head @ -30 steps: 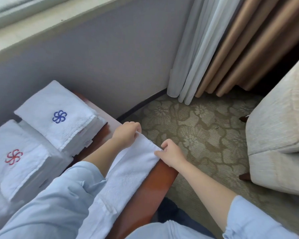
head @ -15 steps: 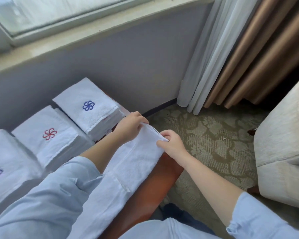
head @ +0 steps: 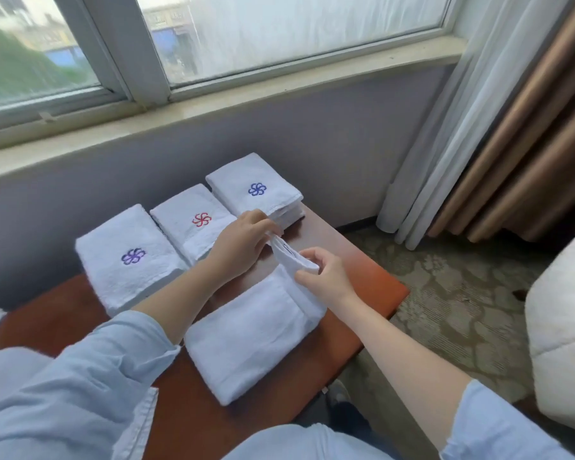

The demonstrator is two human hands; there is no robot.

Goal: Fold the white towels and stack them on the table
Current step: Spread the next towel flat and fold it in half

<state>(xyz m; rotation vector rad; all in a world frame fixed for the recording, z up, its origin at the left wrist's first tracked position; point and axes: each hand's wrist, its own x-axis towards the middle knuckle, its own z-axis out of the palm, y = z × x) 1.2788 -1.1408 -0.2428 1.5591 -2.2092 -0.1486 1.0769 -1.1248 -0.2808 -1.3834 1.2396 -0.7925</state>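
Purple-logo stack (head: 130, 260), red-logo stack (head: 193, 224) and blue-logo stack (head: 256, 190) along the table's (head: 362, 277) far edge, left hand (head: 243, 240) pinching the raised end of a towel (head: 253, 333) lying by the right edge, right hand (head: 326, 277) pinching that end too.

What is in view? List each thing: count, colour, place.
purple-emblem towel pile: one, white, row's left
red-emblem towel pile: one, white, row's middle
blue-emblem towel pile: one, white, row's right
unfinished towel: one, white, table's near side
table: one, brown, under window
window: one, pale, top
sheer curtain: one, white, right
heavy curtain: one, brown, far right
carpet: one, patterned, floor
armchair: one, beige, right edge
left hand: one, pinches raised towel end
right hand: one, pinches same end
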